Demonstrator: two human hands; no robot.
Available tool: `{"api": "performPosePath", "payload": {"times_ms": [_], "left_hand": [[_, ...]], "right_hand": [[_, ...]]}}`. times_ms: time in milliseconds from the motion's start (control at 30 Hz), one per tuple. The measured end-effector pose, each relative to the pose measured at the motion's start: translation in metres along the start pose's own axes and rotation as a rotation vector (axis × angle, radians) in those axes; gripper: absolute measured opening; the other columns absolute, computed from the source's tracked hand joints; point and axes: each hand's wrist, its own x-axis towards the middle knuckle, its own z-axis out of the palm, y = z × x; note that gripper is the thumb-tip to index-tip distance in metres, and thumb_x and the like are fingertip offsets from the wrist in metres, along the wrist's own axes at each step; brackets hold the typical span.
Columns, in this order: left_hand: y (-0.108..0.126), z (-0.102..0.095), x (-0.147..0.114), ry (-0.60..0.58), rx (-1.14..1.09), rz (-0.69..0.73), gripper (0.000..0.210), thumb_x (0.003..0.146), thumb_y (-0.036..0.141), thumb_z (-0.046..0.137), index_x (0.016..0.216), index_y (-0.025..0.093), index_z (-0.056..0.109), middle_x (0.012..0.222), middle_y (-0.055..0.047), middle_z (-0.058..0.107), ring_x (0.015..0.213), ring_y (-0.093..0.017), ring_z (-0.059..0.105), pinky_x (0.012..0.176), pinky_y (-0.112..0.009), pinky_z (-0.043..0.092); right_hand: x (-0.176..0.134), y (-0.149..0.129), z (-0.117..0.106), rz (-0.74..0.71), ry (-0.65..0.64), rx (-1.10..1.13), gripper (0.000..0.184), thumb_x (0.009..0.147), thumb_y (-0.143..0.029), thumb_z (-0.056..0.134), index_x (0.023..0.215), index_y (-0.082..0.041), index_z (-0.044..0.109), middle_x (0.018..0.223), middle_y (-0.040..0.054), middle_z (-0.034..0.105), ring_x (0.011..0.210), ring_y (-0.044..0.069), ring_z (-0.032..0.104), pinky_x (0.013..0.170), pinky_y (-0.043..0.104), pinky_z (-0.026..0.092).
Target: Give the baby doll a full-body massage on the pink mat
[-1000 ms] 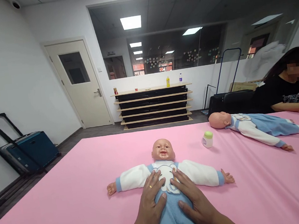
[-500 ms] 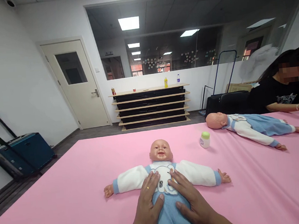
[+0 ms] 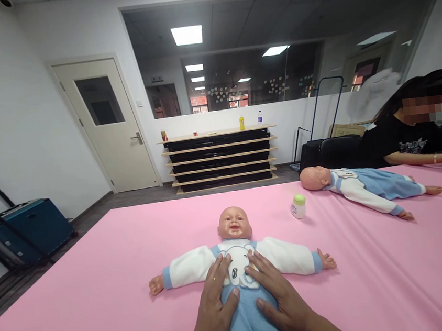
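Head view: both palms down on a baby doll [image 3: 237, 248], fingers long, thumbs splayed.
Left hand [image 3: 215, 302] and right hand [image 3: 285, 291] come in from the bottom edge, near mirrored, fingertips on either side of the bear-face print [image 3: 239, 269], thumbs facing across the belly. Doll is face-up, front centre of the smooth pink cloth [image 3: 110, 282]; glossy rounded head, fleecy-looking white sleeves, blue cuffs, arms out sideways. Grip: hands spread, laid on the torso, contact only. Green-lidded squat jar [image 3: 298, 207] stands beyond doll's arm.
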Motion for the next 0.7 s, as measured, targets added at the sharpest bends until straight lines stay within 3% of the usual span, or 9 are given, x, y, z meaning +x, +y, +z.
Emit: {"api": "performPosePath", "payload": {"times_ms": [133,200,267,333,433,533,600,700], "left_hand": [[0.003,-0.001,0.000,-0.004,0.111,0.068,0.042,0.096,0.032,0.043,0.138,0.034,0.048,0.157,-0.001,0.022,0.147,-0.027,0.010,0.116,-0.058,0.019],[0.005,-0.002,-0.001,0.030,0.178,0.065,0.046,0.096,0.030,0.042,0.142,0.034,0.042,0.159,0.001,0.012,0.147,-0.029,-0.001,0.116,-0.061,0.013],[0.005,-0.002,-0.002,0.009,0.208,0.069,0.054,0.097,0.028,0.040,0.149,0.035,0.028,0.159,0.000,0.013,0.147,-0.027,-0.003,0.115,-0.062,0.008],[0.005,-0.003,-0.002,-0.041,0.221,0.092,0.057,0.097,0.027,0.037,0.151,0.036,0.019,0.157,0.001,0.020,0.147,-0.026,0.001,0.115,-0.063,0.007],[0.003,-0.003,-0.001,-0.044,0.249,0.102,0.054,0.097,0.026,0.037,0.149,0.039,0.024,0.158,0.002,0.017,0.147,-0.028,0.000,0.115,-0.063,0.007],[0.002,-0.003,0.001,-0.048,0.227,0.095,0.057,0.098,0.026,0.036,0.151,0.036,0.018,0.157,0.000,0.021,0.147,-0.026,0.007,0.116,-0.061,0.011],[0.002,-0.002,0.001,-0.051,0.230,0.112,0.054,0.098,0.027,0.036,0.149,0.038,0.025,0.157,0.001,0.021,0.147,-0.026,0.007,0.115,-0.062,0.011],[0.000,-0.002,0.001,-0.027,0.237,0.120,0.053,0.098,0.026,0.036,0.149,0.035,0.026,0.158,-0.001,0.018,0.147,-0.028,0.005,0.115,-0.062,0.012]], "right_hand": [[-0.003,0.000,0.002,0.040,0.001,0.019,0.065,0.094,-0.039,0.049,0.152,-0.024,0.022,0.157,0.0059,0.020,0.146,0.029,0.015,0.117,0.054,0.021],[-0.004,-0.002,0.001,0.066,0.025,0.031,0.072,0.093,-0.040,0.049,0.153,-0.022,0.013,0.157,0.0074,0.019,0.146,0.029,0.015,0.117,0.053,0.023],[-0.004,-0.005,0.000,0.058,0.070,0.032,0.076,0.093,-0.041,0.049,0.154,-0.021,0.009,0.158,0.0075,0.016,0.146,0.030,0.012,0.117,0.052,0.024],[-0.003,-0.008,-0.003,0.016,0.124,0.022,0.076,0.093,-0.042,0.048,0.154,-0.022,0.008,0.159,0.0063,0.012,0.146,0.032,0.008,0.116,0.055,0.022],[0.000,-0.012,-0.006,-0.024,0.182,0.008,0.075,0.092,-0.046,0.047,0.154,-0.023,0.010,0.159,0.0061,0.006,0.146,0.035,0.001,0.114,0.061,0.017],[0.001,-0.010,-0.006,-0.040,0.098,-0.002,0.070,0.092,-0.046,0.048,0.152,-0.025,0.020,0.159,0.0062,0.009,0.146,0.035,0.002,0.114,0.062,0.018],[0.000,-0.008,-0.005,-0.052,0.037,-0.006,0.064,0.093,-0.043,0.048,0.150,-0.026,0.026,0.159,0.0061,0.012,0.146,0.034,0.005,0.114,0.060,0.021],[-0.001,-0.004,-0.003,-0.022,0.041,-0.004,0.067,0.093,-0.043,0.048,0.151,-0.022,0.024,0.158,0.0081,0.015,0.146,0.032,0.008,0.115,0.057,0.021]]}}
